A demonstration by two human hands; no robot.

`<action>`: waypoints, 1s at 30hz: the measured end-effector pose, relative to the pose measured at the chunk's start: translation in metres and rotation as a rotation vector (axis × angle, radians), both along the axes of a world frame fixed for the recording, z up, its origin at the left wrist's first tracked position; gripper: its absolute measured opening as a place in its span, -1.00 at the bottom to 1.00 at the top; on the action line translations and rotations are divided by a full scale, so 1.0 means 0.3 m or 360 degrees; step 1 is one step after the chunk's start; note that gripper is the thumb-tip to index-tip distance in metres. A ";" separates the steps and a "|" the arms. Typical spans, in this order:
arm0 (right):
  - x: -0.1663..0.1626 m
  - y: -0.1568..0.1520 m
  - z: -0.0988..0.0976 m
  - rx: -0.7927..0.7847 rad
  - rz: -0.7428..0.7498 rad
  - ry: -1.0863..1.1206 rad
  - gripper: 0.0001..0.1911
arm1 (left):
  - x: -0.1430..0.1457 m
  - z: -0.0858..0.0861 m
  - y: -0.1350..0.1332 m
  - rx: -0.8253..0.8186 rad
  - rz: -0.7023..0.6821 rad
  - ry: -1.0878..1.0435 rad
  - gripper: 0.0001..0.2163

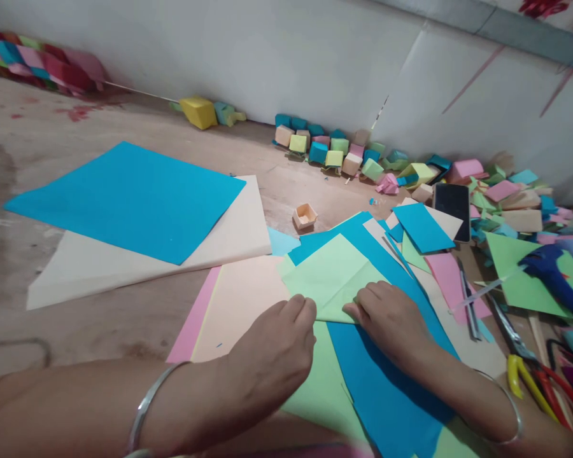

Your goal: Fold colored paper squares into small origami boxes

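Note:
A folded sheet of light green paper [337, 273] lies over blue paper [386, 375], with a diagonal crease across it. At its near left corner my left hand [279, 346] is closed, knuckles up, gripping the folded edge. My right hand [391, 315] pinches the same edge at the near right, thumb against the paper. Part of the fold under both hands is hidden. Peach paper [248, 299] spreads beneath on the left. A small peach paper box [304, 217] stands just beyond the green sheet.
Large blue paper [134, 200] lies on cream sheets [100, 273] at left. On the right are a cutter knife [468, 302], pliers [516, 337], a blue glue gun [556, 273] and a black phone [451, 211]. Several small paper boxes [333, 159] line the wall.

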State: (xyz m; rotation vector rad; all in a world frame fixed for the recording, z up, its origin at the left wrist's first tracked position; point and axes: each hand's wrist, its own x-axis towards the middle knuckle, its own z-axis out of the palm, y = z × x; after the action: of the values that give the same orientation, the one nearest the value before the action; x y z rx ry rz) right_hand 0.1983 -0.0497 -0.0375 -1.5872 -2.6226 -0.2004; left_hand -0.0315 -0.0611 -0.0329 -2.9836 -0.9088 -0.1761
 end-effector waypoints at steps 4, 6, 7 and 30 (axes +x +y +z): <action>-0.001 0.005 -0.003 -0.0039 -0.0014 0.0009 -0.69 | 0.005 0.054 0.008 -0.0043 -0.0024 0.0129 -0.82; -0.001 0.008 -0.004 -0.0032 -0.0016 0.0021 -0.69 | 0.009 0.085 0.014 -0.0075 -0.0002 0.0168 -0.79; -0.001 0.009 -0.005 -0.0023 -0.0013 0.0030 -0.68 | 0.012 0.097 0.017 -0.0100 0.0005 0.0175 -0.79; -0.019 0.023 0.032 -0.0198 -0.0126 0.0013 -0.72 | 0.045 0.061 0.028 -0.0207 -0.0238 0.0071 -0.81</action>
State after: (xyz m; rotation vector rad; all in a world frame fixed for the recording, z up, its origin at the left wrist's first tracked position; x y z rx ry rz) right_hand 0.1925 -0.0428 -0.0277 -1.7275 -2.6153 -0.0350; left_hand -0.0179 -0.0525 -0.0144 -3.1625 -0.7196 -0.0540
